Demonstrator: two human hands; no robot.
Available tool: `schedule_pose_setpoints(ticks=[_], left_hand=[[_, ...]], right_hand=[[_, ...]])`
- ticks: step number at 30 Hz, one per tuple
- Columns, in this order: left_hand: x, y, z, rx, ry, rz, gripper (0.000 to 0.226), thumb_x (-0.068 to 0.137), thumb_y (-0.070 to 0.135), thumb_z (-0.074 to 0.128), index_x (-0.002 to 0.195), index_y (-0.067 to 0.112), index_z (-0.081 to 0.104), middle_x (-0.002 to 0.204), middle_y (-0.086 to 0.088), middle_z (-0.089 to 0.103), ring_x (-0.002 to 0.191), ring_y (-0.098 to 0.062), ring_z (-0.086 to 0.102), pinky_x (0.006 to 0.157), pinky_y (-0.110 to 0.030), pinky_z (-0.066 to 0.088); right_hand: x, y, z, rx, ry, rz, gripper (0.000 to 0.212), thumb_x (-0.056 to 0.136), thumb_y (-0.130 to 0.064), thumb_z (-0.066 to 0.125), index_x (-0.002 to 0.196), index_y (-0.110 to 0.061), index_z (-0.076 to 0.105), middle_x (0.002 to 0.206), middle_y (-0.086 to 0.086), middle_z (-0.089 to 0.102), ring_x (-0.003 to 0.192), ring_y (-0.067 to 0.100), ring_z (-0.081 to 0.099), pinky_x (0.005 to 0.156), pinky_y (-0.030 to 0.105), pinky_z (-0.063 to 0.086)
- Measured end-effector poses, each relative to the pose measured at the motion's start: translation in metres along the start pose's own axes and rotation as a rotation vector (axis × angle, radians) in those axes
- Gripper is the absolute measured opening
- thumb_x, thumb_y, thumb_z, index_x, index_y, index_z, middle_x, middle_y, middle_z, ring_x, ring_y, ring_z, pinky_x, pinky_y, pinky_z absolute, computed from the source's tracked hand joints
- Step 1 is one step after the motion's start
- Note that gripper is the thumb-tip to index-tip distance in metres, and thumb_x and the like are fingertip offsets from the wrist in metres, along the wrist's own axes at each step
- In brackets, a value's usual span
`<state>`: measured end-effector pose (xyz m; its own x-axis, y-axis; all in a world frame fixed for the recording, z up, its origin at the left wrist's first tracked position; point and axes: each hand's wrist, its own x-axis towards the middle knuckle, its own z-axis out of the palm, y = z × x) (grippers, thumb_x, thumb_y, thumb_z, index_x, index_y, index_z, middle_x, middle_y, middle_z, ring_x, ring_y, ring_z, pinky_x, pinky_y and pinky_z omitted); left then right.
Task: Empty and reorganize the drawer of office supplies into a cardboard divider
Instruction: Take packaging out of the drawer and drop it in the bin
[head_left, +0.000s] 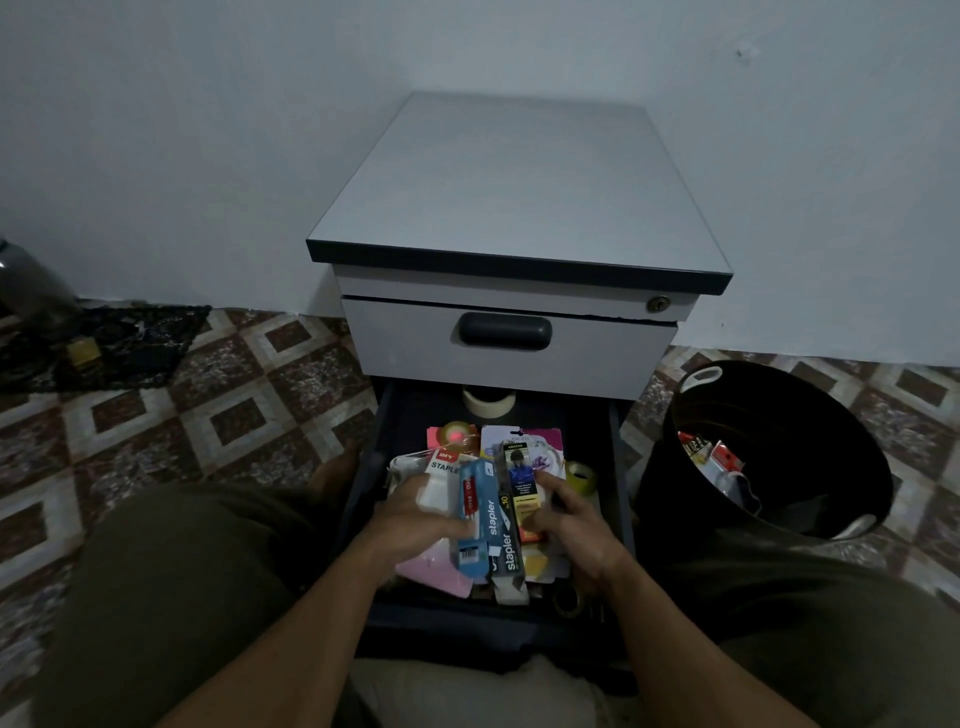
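Note:
The lower drawer (613, 499) of a grey cabinet (514, 182) is pulled out, and both my hands are in it. My left hand (415, 514) and my right hand (566, 519) together grip a bundle of packaged supplies from either side. On top of the bundle lies a blue stapler pack (483, 519), with a white stapler pack (441, 467) to its left and a yellow-and-black pack (522, 488) to its right. A masking tape roll (489, 401) sits at the drawer's back, a clear tape roll (581, 475) at the right. No cardboard divider is in view.
A black bucket (779, 415) stands right of the drawer, with several packaged items (717, 462) inside. The upper drawer (509, 343) is shut. My knees flank the drawer on a patterned tile floor (218, 405). A dark mat (104, 343) lies far left by the wall.

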<state>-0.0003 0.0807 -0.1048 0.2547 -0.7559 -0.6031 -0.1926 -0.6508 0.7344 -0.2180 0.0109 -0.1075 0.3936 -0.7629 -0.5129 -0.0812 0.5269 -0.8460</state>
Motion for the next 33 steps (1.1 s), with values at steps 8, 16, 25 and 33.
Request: schedule_pose_setpoints(ticks=[8, 16, 25, 33], left_hand=[[-0.014, 0.015, -0.010, -0.084, 0.044, 0.079, 0.085, 0.057, 0.025, 0.094, 0.132, 0.029, 0.053, 0.125, 0.007, 0.059, 0.110, -0.013, 0.058, 0.095, -0.037, 0.051], [-0.004, 0.046, -0.039, -0.091, -0.062, 0.158, 0.099, 0.046, 0.045, 0.096, 0.135, 0.037, 0.052, 0.128, -0.002, 0.062, 0.115, -0.022, 0.060, 0.104, -0.046, 0.044], [0.002, 0.050, -0.041, -0.092, -0.164, 0.146, 0.113, 0.040, 0.042, 0.099, 0.140, 0.042, 0.047, 0.135, -0.003, 0.059, 0.122, -0.026, 0.057, 0.107, -0.051, 0.043], [-0.010, 0.029, -0.030, -0.101, -0.363, -0.054, 0.095, 0.071, 0.010, 0.086, 0.148, 0.037, 0.038, 0.158, 0.006, 0.029, 0.136, -0.020, 0.031, 0.091, -0.034, 0.038]], right_hand=[[0.002, -0.004, -0.001, 0.054, -0.045, 0.029, 0.061, 0.084, 0.007, 0.061, 0.136, -0.024, 0.053, 0.118, 0.019, 0.068, 0.107, 0.042, 0.066, 0.094, 0.063, 0.050], [0.006, -0.028, -0.004, 0.177, -0.091, -0.020, 0.058, 0.083, 0.006, 0.059, 0.132, -0.026, 0.058, 0.117, 0.022, 0.069, 0.103, 0.046, 0.060, 0.095, 0.064, 0.044], [0.001, -0.032, -0.006, 0.189, -0.114, -0.016, 0.055, 0.086, 0.010, 0.055, 0.131, -0.022, 0.057, 0.114, 0.020, 0.070, 0.096, 0.035, 0.070, 0.085, 0.055, 0.056], [-0.001, 0.001, 0.003, 0.075, -0.089, 0.100, 0.073, 0.073, 0.001, 0.066, 0.139, -0.029, 0.053, 0.124, 0.015, 0.067, 0.106, 0.037, 0.068, 0.093, 0.056, 0.053]])
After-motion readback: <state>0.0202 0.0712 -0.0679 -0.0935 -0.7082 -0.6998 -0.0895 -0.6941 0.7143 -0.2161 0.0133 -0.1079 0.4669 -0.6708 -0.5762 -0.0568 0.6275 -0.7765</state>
